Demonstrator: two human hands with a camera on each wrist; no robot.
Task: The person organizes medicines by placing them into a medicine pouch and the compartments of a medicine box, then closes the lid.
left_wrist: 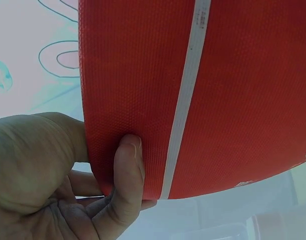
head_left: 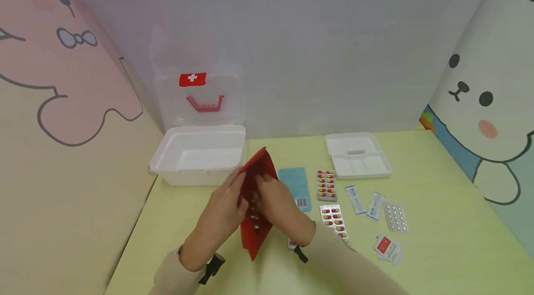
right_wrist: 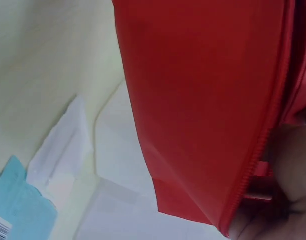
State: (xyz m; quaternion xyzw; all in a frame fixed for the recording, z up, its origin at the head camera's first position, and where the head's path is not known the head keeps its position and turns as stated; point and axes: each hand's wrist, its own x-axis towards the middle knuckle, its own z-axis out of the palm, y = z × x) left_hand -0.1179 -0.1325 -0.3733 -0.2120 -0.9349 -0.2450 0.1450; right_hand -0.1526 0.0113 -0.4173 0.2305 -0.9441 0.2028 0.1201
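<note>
A red zip pouch (head_left: 253, 234) stands on end over the table, its zipped mouth spread toward me. My left hand (head_left: 223, 211) grips its left side; in the left wrist view the fingers (left_wrist: 128, 170) bend round the edge of the red fabric near a white stripe. My right hand (head_left: 281, 207) reaches into the mouth, its fingertips hidden inside. In the right wrist view, that hand (right_wrist: 295, 175) sits at the pouch's zipper edge (right_wrist: 262, 140). I cannot tell whether it holds anything. Small brown shiny items (head_left: 254, 215) show inside the pouch.
A white first-aid box (head_left: 200, 176) with its clear lid raised stands at back left. A white tray insert (head_left: 363, 172) lies at back right. Between them and me are a teal packet (head_left: 294, 186), capsule blister packs (head_left: 326, 185), small sachets (head_left: 355, 200), a tablet blister (head_left: 396, 217) and red-and-white packets (head_left: 388, 247).
</note>
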